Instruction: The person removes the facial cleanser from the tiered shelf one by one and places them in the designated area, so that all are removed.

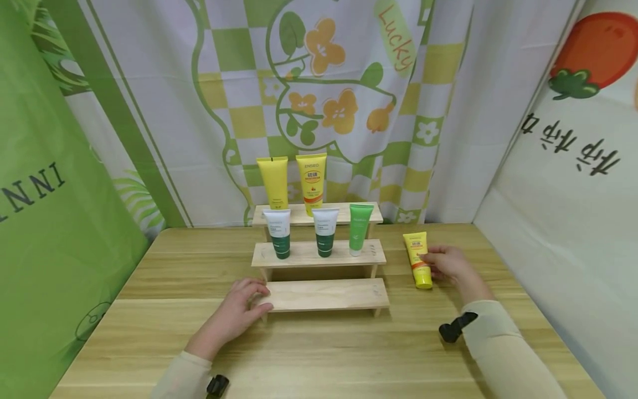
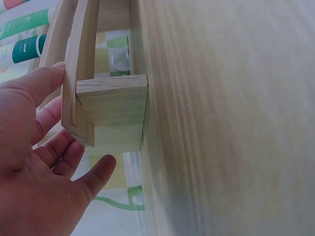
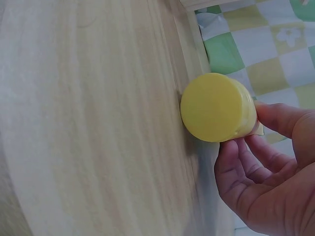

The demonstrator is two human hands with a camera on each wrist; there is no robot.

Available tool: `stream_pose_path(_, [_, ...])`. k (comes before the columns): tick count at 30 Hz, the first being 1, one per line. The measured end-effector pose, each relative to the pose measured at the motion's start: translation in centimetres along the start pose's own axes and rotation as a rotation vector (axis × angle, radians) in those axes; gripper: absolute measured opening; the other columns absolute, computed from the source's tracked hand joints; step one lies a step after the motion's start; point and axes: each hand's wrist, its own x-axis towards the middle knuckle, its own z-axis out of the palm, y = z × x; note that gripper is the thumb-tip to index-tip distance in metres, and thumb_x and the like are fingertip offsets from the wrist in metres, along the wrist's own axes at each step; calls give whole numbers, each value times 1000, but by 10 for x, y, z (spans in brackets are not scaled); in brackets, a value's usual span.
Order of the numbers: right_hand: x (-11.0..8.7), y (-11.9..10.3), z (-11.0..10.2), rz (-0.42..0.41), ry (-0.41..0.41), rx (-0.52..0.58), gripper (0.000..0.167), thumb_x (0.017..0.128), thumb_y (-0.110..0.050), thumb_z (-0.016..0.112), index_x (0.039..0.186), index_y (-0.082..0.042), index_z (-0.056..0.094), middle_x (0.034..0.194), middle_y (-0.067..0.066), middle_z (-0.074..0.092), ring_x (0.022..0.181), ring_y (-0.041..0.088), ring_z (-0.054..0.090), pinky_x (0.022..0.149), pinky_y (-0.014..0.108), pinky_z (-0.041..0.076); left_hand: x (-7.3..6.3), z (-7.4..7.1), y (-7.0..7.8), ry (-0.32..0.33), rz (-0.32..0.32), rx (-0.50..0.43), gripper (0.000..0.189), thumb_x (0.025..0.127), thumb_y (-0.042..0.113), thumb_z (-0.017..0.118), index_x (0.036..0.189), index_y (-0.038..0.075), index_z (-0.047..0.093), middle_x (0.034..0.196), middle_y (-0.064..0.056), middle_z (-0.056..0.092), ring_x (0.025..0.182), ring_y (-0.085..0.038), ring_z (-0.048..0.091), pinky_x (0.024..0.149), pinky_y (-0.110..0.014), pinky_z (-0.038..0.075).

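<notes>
With the left hand [image 1: 238, 310] resting spread against the near-left corner of the rack [image 1: 326, 295], the right hand [image 1: 448, 265] pinches the yellow tube [image 1: 418, 259] lying on the bench [image 1: 319, 354] right of it, and should probably grip mid-body to lift it level.

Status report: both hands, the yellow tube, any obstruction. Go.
Left hand rests open on three-step wooden rack. Right hand grips yellow plastic tube lying on wooden table. Nothing in between.

Both arms wear long cream sleeves [image 1: 498, 338] reaching the wrists. A small black clip-like device [image 1: 456, 327] sits on the right sleeve, another [image 1: 217, 385] on the left.
</notes>
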Motion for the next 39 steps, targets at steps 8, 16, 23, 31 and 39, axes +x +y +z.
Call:
stream_pose_path(8, [-1, 3, 3, 24, 23, -10, 55, 97, -15, 60, 139, 10, 37, 95, 4, 65, 77, 10, 62, 64, 26, 54, 0, 1, -2, 6, 19, 3, 22, 88, 27, 75, 104, 16, 66, 124, -5, 59, 120, -30, 47, 101, -52, 39])
stream_pose_path(16, [2, 5, 5, 3, 31, -28, 56, 97, -14, 59, 141, 13, 35, 95, 4, 64, 75, 9, 61, 64, 27, 54, -1, 1, -4, 6, 25, -1, 22, 89, 31, 73, 104, 16, 66, 126, -6, 58, 122, -31, 46, 101, -53, 39])
stream_pose_path(23, [4, 10, 6, 10, 54, -8, 57, 97, -15, 61, 141, 12, 38, 88, -2, 65, 73, 6, 61, 61, 25, 53, -1, -1, -2, 3, 26, 3, 22, 89, 29, 74, 104, 15, 66, 127, -7, 58, 123, -32, 46, 102, -54, 38])
stream_pose_path(31, [0, 6, 4, 6, 57, -26, 57, 96, -16, 61, 141, 11, 38, 97, 2, 64, 77, 6, 61, 65, 26, 54, -2, -2, -1, 6, 29, 10, 22, 89, 26, 74, 104, 14, 66, 127, -7, 58, 122, -33, 46, 102, -53, 38])
stream_pose_path(39, [-11, -19, 3, -58, 123, -121, 54, 99, -23, 56, 141, 8, 40, 125, 20, 50, 102, 24, 54, 80, 35, 54, -2, 0, -2, 10, 48, 8, 21, 89, 25, 74, 104, 14, 65, 125, -6, 58, 120, -32, 47, 100, -52, 40])
